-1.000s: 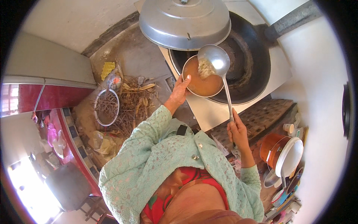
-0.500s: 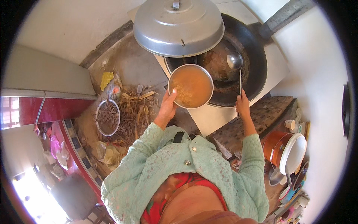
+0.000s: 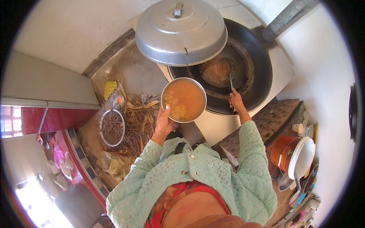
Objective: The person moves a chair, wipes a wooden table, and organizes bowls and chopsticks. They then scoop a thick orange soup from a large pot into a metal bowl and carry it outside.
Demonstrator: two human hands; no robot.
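My left hand point(image 3: 162, 122) grips the near left rim of a round metal bowl point(image 3: 205, 103), thumb on top. Inside is orange-brown soup point(image 3: 188, 95) with pale lumps toward the near left. In my right hand point(image 3: 236, 101) is the long handle of a metal ladle point(image 3: 231, 82); its scoop is down in the shallow brownish liquid point(image 3: 213, 74) at the bottom of a big black wok point(image 3: 260, 62). The bowl hangs just at the wok's near left edge. A large domed metal lid point(image 3: 182, 38) covers the wok's far left part.
The wok is set in a pale stove top point(image 3: 213, 131). Dry twigs point(image 3: 137, 123) and a white-rimmed basin point(image 3: 123, 131) lie at left. An orange bucket point(image 3: 282, 154) stands at right, beside a brick-patterned ledge point(image 3: 262, 123). A grey pipe point(image 3: 291, 18) rises behind.
The ladle, raised over the wok's right side before, has moved left and down into the liquid, my right hand with it. The bowl sits slightly further left and nearer me.
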